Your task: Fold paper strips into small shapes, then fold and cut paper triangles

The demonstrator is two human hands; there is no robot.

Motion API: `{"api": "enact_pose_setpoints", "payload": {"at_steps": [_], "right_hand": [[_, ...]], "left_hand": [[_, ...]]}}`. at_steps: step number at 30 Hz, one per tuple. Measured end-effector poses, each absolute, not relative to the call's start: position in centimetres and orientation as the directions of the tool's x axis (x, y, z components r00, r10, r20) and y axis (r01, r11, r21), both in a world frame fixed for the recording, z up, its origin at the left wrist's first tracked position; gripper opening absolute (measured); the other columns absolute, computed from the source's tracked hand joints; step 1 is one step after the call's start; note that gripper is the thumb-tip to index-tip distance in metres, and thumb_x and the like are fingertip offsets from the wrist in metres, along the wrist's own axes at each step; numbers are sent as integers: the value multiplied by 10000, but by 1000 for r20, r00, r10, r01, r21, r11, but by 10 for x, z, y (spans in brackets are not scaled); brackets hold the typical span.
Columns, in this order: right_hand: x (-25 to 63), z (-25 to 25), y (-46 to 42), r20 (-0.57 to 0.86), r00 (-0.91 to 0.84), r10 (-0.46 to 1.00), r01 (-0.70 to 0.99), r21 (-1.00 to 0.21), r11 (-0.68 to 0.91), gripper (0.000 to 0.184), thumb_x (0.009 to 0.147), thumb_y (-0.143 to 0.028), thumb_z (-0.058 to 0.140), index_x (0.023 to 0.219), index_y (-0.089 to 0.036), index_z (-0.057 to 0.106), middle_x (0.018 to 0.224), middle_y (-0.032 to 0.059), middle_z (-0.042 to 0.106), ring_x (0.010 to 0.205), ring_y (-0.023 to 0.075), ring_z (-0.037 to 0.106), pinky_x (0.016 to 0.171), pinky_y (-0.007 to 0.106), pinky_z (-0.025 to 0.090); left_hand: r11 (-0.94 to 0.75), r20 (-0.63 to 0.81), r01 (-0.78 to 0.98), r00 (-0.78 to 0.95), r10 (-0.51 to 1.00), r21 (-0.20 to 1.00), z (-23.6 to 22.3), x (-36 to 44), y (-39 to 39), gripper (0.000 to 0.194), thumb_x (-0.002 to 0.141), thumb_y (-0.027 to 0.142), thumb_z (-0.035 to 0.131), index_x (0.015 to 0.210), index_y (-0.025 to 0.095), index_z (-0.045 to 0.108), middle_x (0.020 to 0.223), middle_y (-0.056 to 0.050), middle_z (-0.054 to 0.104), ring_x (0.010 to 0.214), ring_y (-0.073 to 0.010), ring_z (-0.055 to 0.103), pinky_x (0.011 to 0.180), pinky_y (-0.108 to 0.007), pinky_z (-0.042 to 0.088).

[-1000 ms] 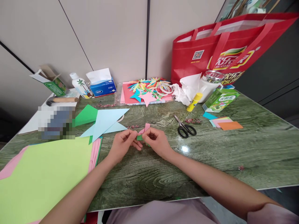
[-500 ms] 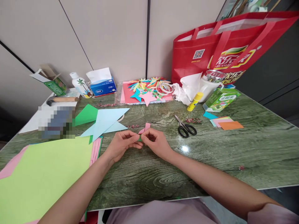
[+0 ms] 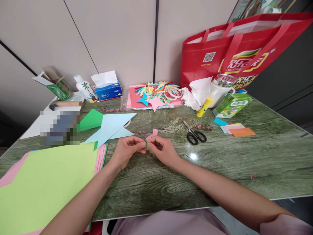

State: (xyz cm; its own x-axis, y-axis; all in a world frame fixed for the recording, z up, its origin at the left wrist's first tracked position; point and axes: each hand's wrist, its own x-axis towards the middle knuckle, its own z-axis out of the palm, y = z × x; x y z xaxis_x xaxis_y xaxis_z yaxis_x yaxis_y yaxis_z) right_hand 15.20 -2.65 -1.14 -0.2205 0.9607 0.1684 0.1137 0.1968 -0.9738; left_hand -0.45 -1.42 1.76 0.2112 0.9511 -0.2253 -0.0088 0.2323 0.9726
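My left hand [image 3: 127, 150] and my right hand [image 3: 163, 150] meet over the middle of the green wood-grain table [image 3: 220, 163]. Both pinch a small folded green paper piece [image 3: 148, 146] between fingertips; only a thin green edge shows. A pink paper piece [image 3: 153, 133] lies on the table just behind my fingers. Black-handled scissors [image 3: 194, 134] lie a little to the right of my right hand.
Large sheets of light-green paper [image 3: 49, 186] over pink fill the near left. Light-blue paper triangles [image 3: 110, 128] and a green sheet [image 3: 91, 120] lie behind them. Paper stars [image 3: 155, 94], tape rings, a glue stick [image 3: 204, 106], a tissue box [image 3: 107, 90], a red bag [image 3: 234, 55] and small coloured squares [image 3: 236, 129] line the back and right.
My fingertips have drawn closer together on the green piece, which now shows as a thin folded edge. My arms stay in place.
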Motion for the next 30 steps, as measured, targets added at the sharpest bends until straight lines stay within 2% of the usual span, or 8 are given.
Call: {"api": "enact_pose_setpoints", "payload": {"at_steps": [12,18,22,25,30], "right_hand": [[152,-16,-27,212,-225,951,206,-944,259,124,792,-244,518,752,-176,614,638,5,598,564,111,515,491,208,386],[152,-16,-28,216,-223,951,162,-954,254,121,786,-244,530,743,-169,614,631,5,603,553,109,525,509,214,400],[151,-17,-27,194,-215,957,127,-966,225,112,777,-253,546,756,-170,617,655,10,617,566,112,539,526,221,424],[151,-18,-25,142,-217,966,64,-985,159,121,773,-276,554,767,-169,611,652,6,611,558,109,549,521,222,445],[152,-16,-23,55,-209,976,-22,-998,52,141,760,-307,567,764,-169,593,626,-5,584,549,107,554,488,212,464]], "left_hand": [[245,-249,49,263,932,968,17,-10,-11,199,560,269,767,665,128,675,601,-25,670,524,-130,614,540,-258,538],[166,-182,80,274,944,983,19,-7,-13,171,596,262,744,652,127,655,547,-7,632,475,-96,561,463,-198,469],[129,-155,114,260,953,985,21,-6,-14,174,610,276,731,662,132,648,552,-7,635,462,-104,562,475,-222,481],[168,-180,68,247,952,983,20,-7,-13,197,585,265,748,694,130,655,580,-11,655,494,-126,601,535,-260,519],[330,-301,-68,267,915,942,21,-8,-12,234,566,257,768,731,118,678,639,-42,695,586,-164,658,637,-308,551]]}}
